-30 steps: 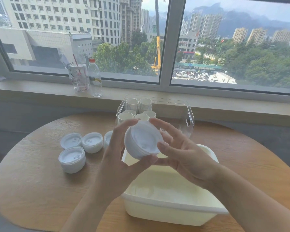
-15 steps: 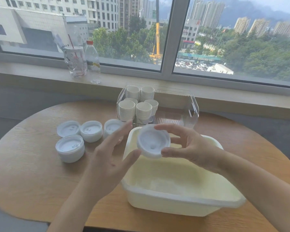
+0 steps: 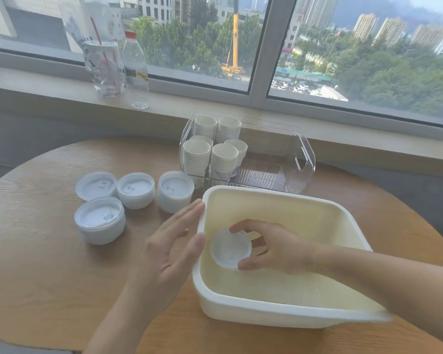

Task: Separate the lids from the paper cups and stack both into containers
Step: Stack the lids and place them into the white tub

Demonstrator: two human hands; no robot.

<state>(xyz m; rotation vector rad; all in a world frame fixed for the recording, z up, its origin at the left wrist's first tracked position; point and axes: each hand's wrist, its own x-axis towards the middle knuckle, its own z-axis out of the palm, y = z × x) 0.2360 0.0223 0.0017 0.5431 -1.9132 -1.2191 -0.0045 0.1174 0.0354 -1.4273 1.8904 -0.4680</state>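
- The right hand (image 3: 276,247) reaches into the cream plastic tub (image 3: 279,312) and pinches a stack of white lids (image 3: 230,249) between thumb and curled fingers, low inside the tub near its left wall; whether the stack touches the floor of the tub I cannot tell.
- The left hand (image 3: 170,245) is spread flat, fingers straight, holding nothing, just outside the tub's left wall.
- The tub sits at the near right part of the round wooden table (image 3: 49,277).
- Four more lid stacks (image 3: 100,221) stand in the left half of the table, close together.
- A clear plastic bin (image 3: 299,159) at the far edge of the table holds stacks of paper cups (image 3: 210,146) in its left end.
- A water bottle (image 3: 134,65) and a clear cup with a straw (image 3: 104,69) stand on the windowsill (image 3: 49,93).
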